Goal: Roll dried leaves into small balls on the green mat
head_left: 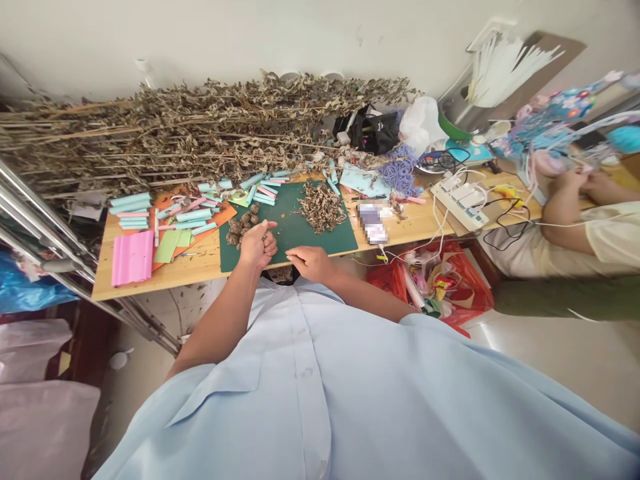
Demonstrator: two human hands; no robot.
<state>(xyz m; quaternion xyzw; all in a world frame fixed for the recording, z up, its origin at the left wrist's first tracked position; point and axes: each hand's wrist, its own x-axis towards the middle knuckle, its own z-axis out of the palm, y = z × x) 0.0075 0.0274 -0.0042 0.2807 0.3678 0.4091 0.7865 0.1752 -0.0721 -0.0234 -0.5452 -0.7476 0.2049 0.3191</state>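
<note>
My left hand (259,245) is closed in a fist above the front of a green cutting mat (285,207); whatever its fingers may hold is hidden. To its right, apart from it, my right hand (311,263) hovers at the mat's front edge with fingers curled and pressed together, and I cannot make out anything in them. Several brown balls of crumpled dried leaves (239,228) lie on the mat just beyond and left of my left hand. A loose heap of dried leaves (323,208) sits on the mat's right half.
Long dried leafy stalks (190,127) line the back. Paper rolls (131,203), pink paper (132,259) and green slips (173,245) lie left. Rightward are a phone (373,223), purple yarn (400,169) and a power strip (459,205). Another person's arm (565,200) is at far right.
</note>
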